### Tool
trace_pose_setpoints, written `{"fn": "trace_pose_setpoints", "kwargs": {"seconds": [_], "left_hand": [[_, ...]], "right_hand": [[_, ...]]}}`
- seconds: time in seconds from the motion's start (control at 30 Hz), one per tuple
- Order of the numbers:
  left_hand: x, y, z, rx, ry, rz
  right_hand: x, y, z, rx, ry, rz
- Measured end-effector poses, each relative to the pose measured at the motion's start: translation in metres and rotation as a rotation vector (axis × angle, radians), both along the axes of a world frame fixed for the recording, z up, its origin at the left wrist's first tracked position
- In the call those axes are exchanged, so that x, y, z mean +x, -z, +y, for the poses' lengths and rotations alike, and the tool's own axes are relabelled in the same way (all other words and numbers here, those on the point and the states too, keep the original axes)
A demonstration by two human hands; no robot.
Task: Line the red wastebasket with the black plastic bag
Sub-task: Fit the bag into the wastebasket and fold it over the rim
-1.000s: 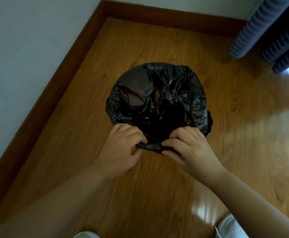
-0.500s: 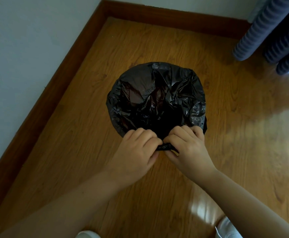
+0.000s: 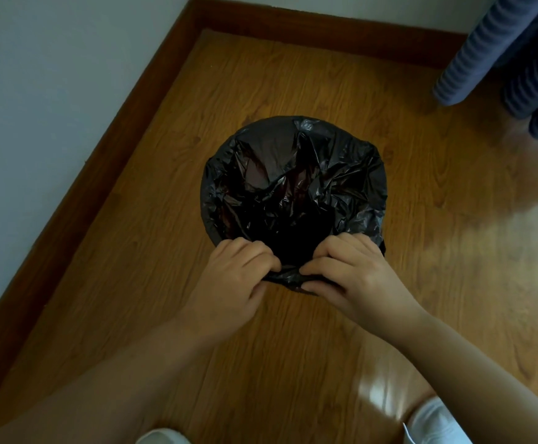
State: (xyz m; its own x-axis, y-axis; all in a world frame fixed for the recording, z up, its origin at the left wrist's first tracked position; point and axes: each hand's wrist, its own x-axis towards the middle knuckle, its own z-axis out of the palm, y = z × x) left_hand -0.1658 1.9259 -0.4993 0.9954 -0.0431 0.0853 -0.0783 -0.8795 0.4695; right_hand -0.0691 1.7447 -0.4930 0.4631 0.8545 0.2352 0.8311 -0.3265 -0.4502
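Note:
The black plastic bag [image 3: 293, 184] is spread over the round mouth of the wastebasket on the wooden floor, crinkled and sagging into the opening. The wastebasket itself is hidden under the bag; only a faint reddish tint shows through the plastic. My left hand [image 3: 232, 277] and my right hand [image 3: 354, 277] sit side by side at the near rim, each pinching the bunched edge of the bag, fingers curled over it.
A white wall with a brown baseboard [image 3: 107, 149] runs along the left and the back. Blue pleated curtains [image 3: 491, 49] hang at the upper right. My white shoes [image 3: 434, 424] show at the bottom edge.
My hands came close together at the near rim half a second ago and have since spread slightly apart, still gripping the bag's edge, which now bulges down over the rim.

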Motion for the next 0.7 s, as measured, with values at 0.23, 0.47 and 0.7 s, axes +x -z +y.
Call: {"fn": "trace_pose_setpoints", "kwargs": {"seconds": [0.23, 0.47, 0.7], "left_hand": [[0.0, -0.005, 0.009, 0.037, 0.001, -0.024], [0.012, -0.011, -0.017, 0.122, 0.099, -0.053], [0.013, -0.006, -0.013, 0.063, 0.044, -0.019]], "right_hand": [[0.004, 0.004, -0.002, -0.068, 0.051, -0.01], [-0.002, 0.006, 0.008, -0.045, 0.091, -0.032], [-0.008, -0.003, 0.004, 0.082, 0.099, 0.154]]}}
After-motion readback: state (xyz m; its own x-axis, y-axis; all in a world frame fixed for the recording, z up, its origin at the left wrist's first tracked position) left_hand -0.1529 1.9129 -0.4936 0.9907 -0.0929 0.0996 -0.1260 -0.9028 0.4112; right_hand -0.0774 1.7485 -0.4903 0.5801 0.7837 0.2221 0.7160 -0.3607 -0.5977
